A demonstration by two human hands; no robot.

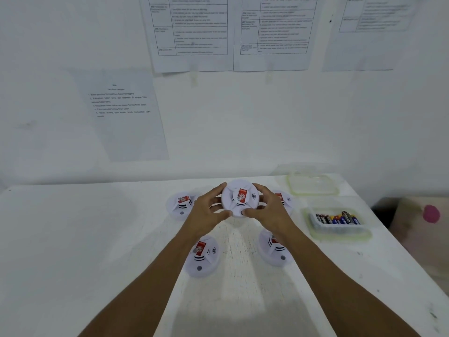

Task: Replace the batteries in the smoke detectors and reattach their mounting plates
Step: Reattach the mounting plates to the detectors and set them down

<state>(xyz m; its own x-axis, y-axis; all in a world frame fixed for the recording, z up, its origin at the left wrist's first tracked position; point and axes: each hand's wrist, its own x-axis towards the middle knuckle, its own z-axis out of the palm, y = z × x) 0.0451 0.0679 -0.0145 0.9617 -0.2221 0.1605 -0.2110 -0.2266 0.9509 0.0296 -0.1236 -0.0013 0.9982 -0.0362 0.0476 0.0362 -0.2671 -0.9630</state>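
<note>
A round white smoke detector (239,198) with a red label is held above the white table (97,239), face towards me. My left hand (209,211) grips its left rim and my right hand (267,207) grips its right rim, thumbs on the near edge. Several more white detectors lie on the table: one at the back left (181,205), one at the back right (285,200) partly behind my right hand, one near left (202,256) and one near right (274,251) under my right forearm. A clear tub of batteries (336,221) stands to the right.
An empty clear container (312,184) sits at the back right by the wall. Printed sheets (126,113) hang on the white wall. The table's right edge runs diagonally; beyond it is a beige surface with a pink spot (431,214).
</note>
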